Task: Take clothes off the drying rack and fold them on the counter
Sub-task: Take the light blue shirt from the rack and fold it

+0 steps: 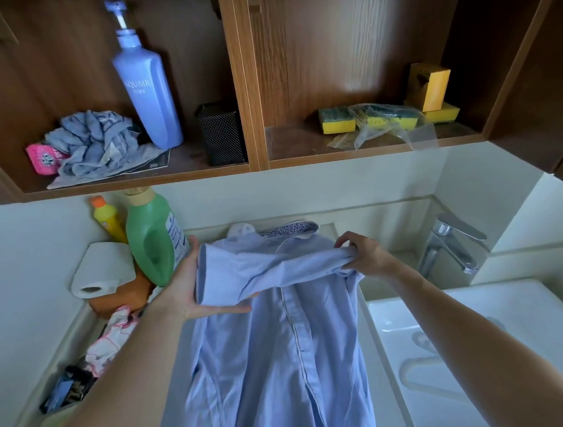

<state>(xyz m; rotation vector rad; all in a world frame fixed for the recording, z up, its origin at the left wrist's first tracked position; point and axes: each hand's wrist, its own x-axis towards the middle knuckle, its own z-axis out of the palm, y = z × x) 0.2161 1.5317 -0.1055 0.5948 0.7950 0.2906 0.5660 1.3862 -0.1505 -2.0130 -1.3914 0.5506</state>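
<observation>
A light blue button-up shirt lies front up on the counter, collar toward the wall. One sleeve is drawn across the chest from right to left. My left hand holds the cuff end of that sleeve, thumb under it and fingers behind. My right hand pinches the sleeve near the shoulder on the right side. The shirt's lower part runs out of view at the bottom edge.
A green detergent bottle, a yellow bottle, a paper roll and a crumpled cloth crowd the counter's left. A sink with a tap lies right. Open wooden shelves hang above.
</observation>
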